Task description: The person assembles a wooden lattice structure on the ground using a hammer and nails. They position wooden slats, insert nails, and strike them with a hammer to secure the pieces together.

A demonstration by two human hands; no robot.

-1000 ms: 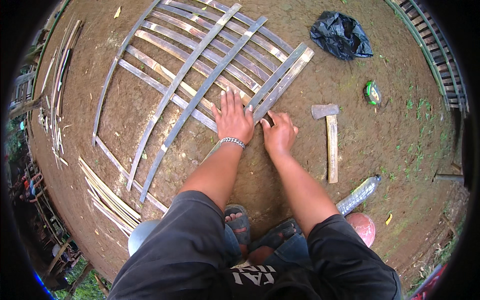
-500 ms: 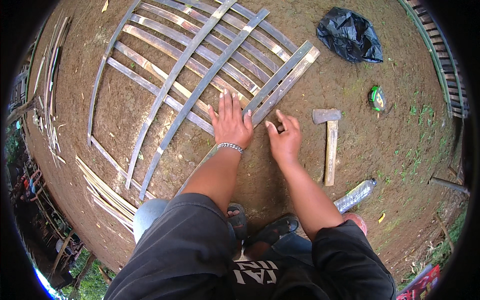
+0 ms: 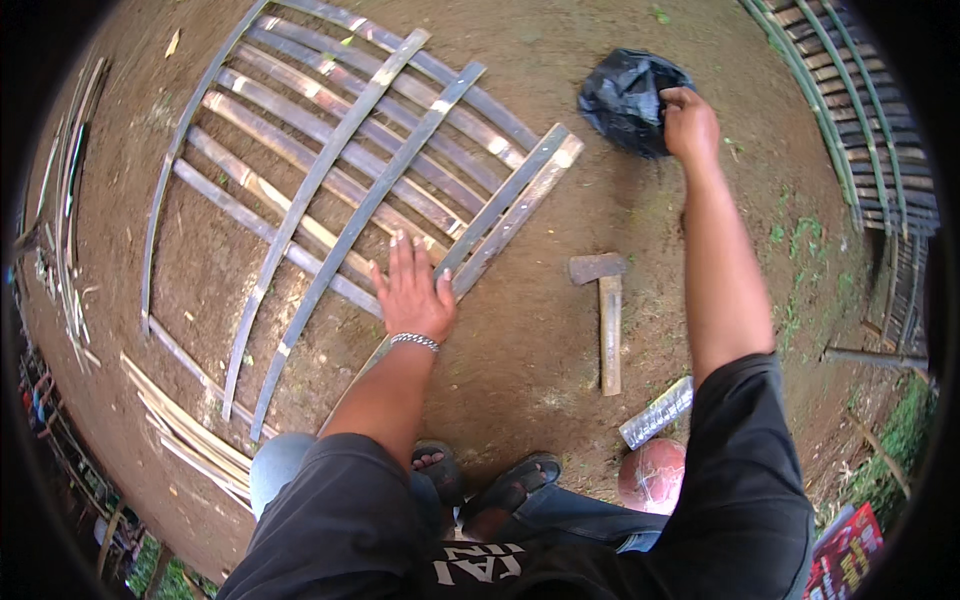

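Note:
A lattice of grey bamboo slats (image 3: 330,170) lies flat on the brown dirt. My left hand (image 3: 412,290) rests flat on the near ends of the slats, fingers spread, a metal bracelet on the wrist. My right hand (image 3: 688,122) is stretched far forward and touches the right side of a crumpled black plastic bag (image 3: 625,98); whether its fingers grip the bag I cannot tell. A hammer (image 3: 606,315) with a wooden handle lies on the dirt between my arms.
Loose bamboo strips (image 3: 185,430) lie at the lower left and more (image 3: 65,200) along the left rim. A green slatted panel (image 3: 860,130) runs along the upper right. A clear plastic bottle (image 3: 655,412) and a reddish ball (image 3: 652,475) sit near my sandalled feet (image 3: 500,490).
My right hand has left the slat ends beside my left hand and reached far forward to the black bag. My left hand stays on the slats.

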